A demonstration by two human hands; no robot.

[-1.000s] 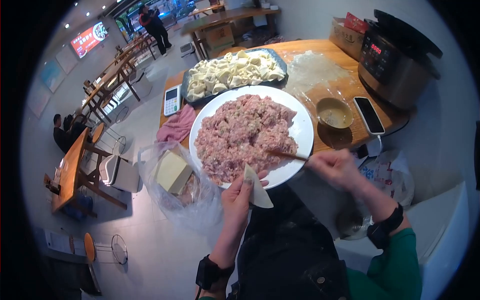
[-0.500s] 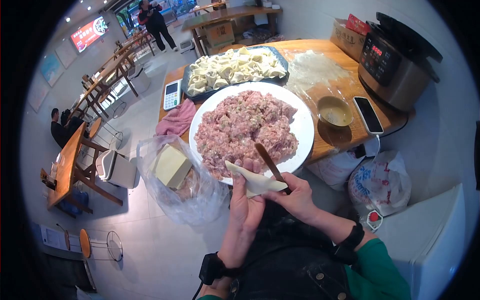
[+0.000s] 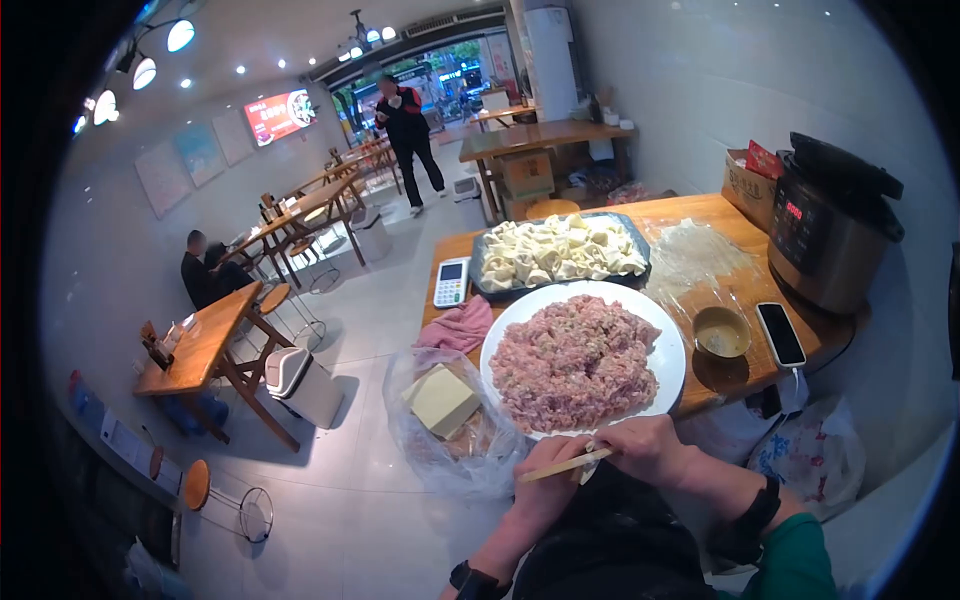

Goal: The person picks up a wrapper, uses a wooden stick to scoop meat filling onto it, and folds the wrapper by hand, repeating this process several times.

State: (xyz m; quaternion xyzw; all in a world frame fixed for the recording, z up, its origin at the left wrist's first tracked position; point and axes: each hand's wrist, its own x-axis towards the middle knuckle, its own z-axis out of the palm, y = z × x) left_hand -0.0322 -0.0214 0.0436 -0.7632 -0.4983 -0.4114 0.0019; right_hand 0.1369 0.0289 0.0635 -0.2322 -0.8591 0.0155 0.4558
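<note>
Near the front edge of the plate my two hands meet. My left hand (image 3: 543,492) is closed round a folded wonton wrapper (image 3: 590,470), of which only a pale bit shows between the hands. My right hand (image 3: 650,450) is closed too, its fingertips at the wrapper, with a flat wooden stick (image 3: 556,467) held so that it points left across my left hand. Beyond them, a white plate (image 3: 672,385) bears a large mound of pink minced meat (image 3: 575,360). Left of it, a plastic bag (image 3: 400,430) holds a stack of square wrappers (image 3: 440,402).
Behind the plate stands a dark tray (image 3: 643,282) of folded wontons (image 3: 560,250). A card terminal (image 3: 452,283) and pink cloth (image 3: 457,326) lie left; a small bowl (image 3: 721,333), phone (image 3: 781,335) and electric cooker (image 3: 832,235) stand right. A person (image 3: 405,135) is farther back.
The view has tilted up, showing more of the room. The wrapper is folded smaller and mostly hidden between my hands. The stick has swung from pointing up to pointing left.
</note>
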